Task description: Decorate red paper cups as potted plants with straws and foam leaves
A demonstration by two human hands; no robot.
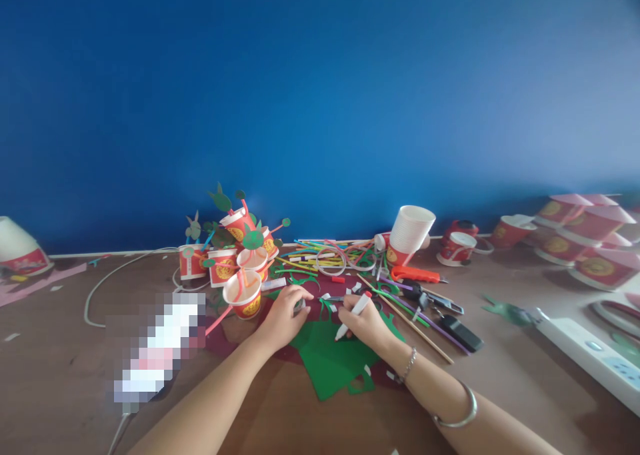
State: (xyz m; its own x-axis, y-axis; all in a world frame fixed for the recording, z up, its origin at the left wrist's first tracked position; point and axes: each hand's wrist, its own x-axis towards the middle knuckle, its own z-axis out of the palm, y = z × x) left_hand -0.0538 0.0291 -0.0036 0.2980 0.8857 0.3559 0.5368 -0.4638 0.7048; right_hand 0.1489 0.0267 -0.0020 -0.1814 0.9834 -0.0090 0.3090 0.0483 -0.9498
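Observation:
My right hand (pixel 367 325) grips a white marker (pixel 353 318) with a red end, its tip slanting down over a sheet of green paper (pixel 327 358). At the sheet's upper left, my left hand (pixel 287 312) has its fingers curled and its thumb near the fingertips. A small greyish thing shows between them, too little of it to name. Beneath the green sheet lies a dark red sheet (pixel 220 345). A green paper offcut (pixel 361 384) and small white scraps lie close to my right hand. The marker's red cap (pixel 338 280) seems to lie beyond my hands.
Red paper cups (pixel 243 295) with straws and green paper shapes cluster at left. Behind are loose straws (pixel 310 258), a cup stack (pixel 410 232) and an orange cutter (pixel 415 274). A black key fob (pixel 460 332) and a white power strip (pixel 590 352) lie at right.

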